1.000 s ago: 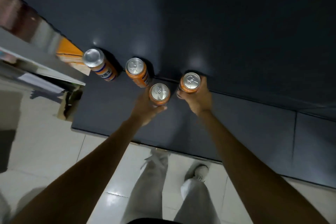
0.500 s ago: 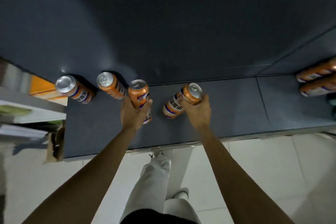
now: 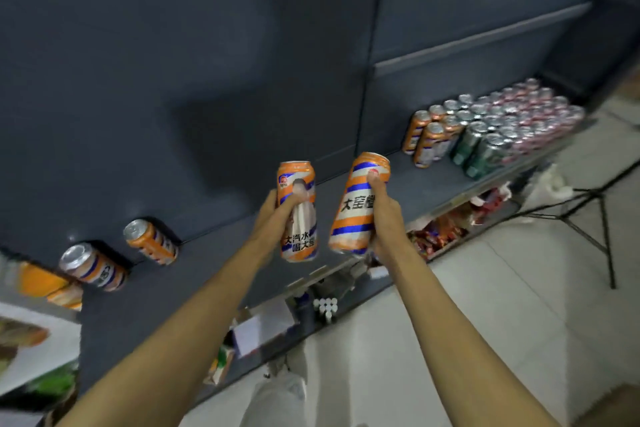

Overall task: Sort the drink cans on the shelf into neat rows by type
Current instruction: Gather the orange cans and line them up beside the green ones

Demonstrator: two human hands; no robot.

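Orange cans (image 3: 297, 211) (image 3: 358, 201) gripped one in each of both hands (image 3: 273, 215) (image 3: 384, 215), above dark shelf (image 3: 207, 270)

Dim light leaves the dark shelf wall (image 3: 173, 62) murky, with a soft shadow patch at its middle. The pale floor (image 3: 485, 288) reads brighter. Motion blur smears the far can rows (image 3: 502, 121); wide-angle distortion bends the edges.
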